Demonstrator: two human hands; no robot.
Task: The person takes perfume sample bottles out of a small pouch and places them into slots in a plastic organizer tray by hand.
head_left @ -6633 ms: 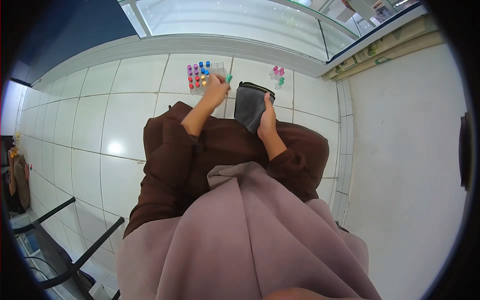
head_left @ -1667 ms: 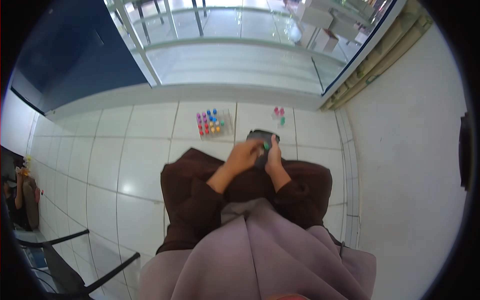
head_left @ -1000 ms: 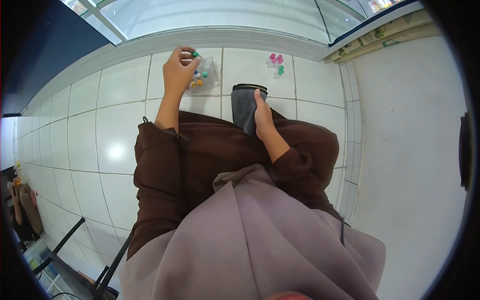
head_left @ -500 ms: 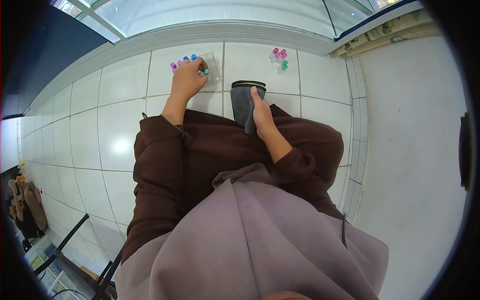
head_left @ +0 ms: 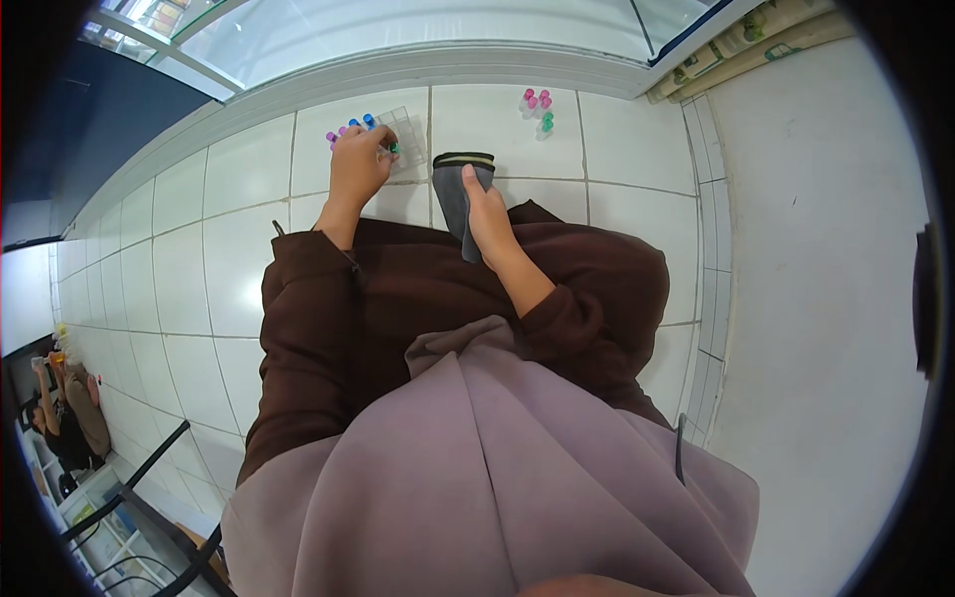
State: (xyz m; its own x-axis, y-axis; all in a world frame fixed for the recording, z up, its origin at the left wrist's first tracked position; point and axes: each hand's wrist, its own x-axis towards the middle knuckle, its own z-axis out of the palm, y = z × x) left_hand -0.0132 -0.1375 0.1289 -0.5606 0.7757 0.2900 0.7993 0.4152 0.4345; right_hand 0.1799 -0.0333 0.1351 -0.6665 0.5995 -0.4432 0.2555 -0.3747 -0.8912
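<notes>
My left hand (head_left: 355,167) is over a clear divided rack (head_left: 412,149) on the tiled floor, its fingers closed around a spot beside a green cap (head_left: 394,147); what they hold is too hidden to name. Purple caps (head_left: 332,139) and blue caps (head_left: 369,120) show past the knuckles, and the hand covers the rest. My right hand (head_left: 485,214) grips a grey pouch (head_left: 453,194) with a black rim, its open top facing away from me. Farther right on the floor stand several pink-capped tubes (head_left: 538,99) and green-capped ones (head_left: 546,122).
A glass panel with a white frame (head_left: 418,60) runs along the far side. The white wall (head_left: 816,298) and a patterned curtain (head_left: 756,50) are on the right. At the left are black metal bars (head_left: 149,458) and another person (head_left: 70,428).
From one second ago, my left hand has come down from above the rack with a green-capped tube and is now low at it. The pouch and my right hand have shifted slightly left in view.
</notes>
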